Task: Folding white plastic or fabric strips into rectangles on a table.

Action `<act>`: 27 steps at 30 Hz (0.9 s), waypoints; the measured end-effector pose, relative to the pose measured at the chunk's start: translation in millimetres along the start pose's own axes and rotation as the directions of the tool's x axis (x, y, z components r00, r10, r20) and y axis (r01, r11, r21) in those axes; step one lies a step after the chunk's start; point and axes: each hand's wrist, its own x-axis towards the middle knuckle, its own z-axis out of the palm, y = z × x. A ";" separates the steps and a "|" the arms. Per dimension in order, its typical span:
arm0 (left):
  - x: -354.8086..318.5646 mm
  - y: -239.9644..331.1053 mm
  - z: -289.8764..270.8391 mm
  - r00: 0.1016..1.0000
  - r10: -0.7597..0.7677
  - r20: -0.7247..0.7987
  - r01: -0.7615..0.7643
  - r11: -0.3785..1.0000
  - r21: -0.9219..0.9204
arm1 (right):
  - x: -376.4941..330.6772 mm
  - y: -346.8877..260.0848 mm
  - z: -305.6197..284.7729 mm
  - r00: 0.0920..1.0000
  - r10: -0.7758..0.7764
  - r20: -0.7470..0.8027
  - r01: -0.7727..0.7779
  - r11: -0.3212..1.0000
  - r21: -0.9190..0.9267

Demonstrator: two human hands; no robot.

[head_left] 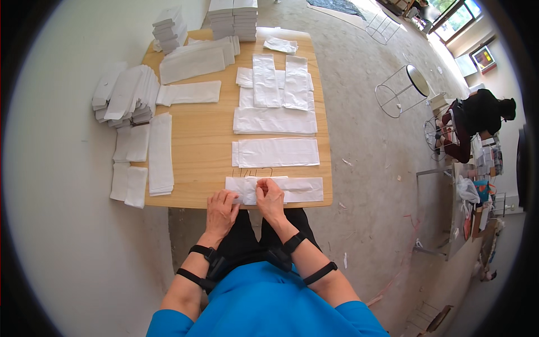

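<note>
White folded flat strip (304, 190) under two bare hands at the desk's near edge

Head view: the strip lies crosswise along the near edge of a pale wooden desk (199, 143) with rounded corners, its middle partly covered by the hands. The left hand (223, 209) is at the strip's left part, its grip loosely curled; I cannot tell whether it has hold of anything. The right hand (270, 199) is over the middle, fingers bent toward the thumb in a nearly closed grip; whether white material is pinched there, I cannot tell.

Just beyond lies a long white folded bundle (279, 153), with dark pen marks (252, 172) on the wood between. Farther off are a broad white pile (275, 121) and two upright white pieces (265, 81). Along the left side, a tall white stack (161, 154) and a fanned white heap (133, 92) crowd toward the pale wall (67, 168). To the right, on the grey concrete floor (370, 168), stands a round wire-legged stool (417, 80); a black-clad person (477, 115) sits farther right.
</note>
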 end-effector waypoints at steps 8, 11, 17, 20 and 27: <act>3.1 14.4 -7.3 1.000 0.003 0.013 -0.003 1.000 0.009 | -0.1 -1.5 -2.1 0.999 0.051 0.010 -0.050 0.997 -0.064; -2.4 3.8 1.6 1.000 0.003 0.004 -0.003 1.000 0.013 | 0.4 -1.9 -0.5 1.000 0.010 -0.024 -0.011 1.000 -0.028; -4.0 -8.0 11.6 0.993 -0.109 -0.053 0.104 0.990 -0.093 | 1.1 -1.4 -1.6 0.999 0.034 -0.018 -0.034 0.999 -0.017; -3.8 -7.0 16.5 0.939 -0.331 -0.096 0.282 0.898 -0.336 | 1.7 -0.3 -1.5 0.999 0.043 -0.001 -0.043 0.999 -0.018; -4.5 -5.9 21.9 0.448 -0.892 -0.050 0.373 0.238 -0.897 | 1.7 -1.2 -5.5 0.998 0.066 0.016 -0.066 0.998 -0.016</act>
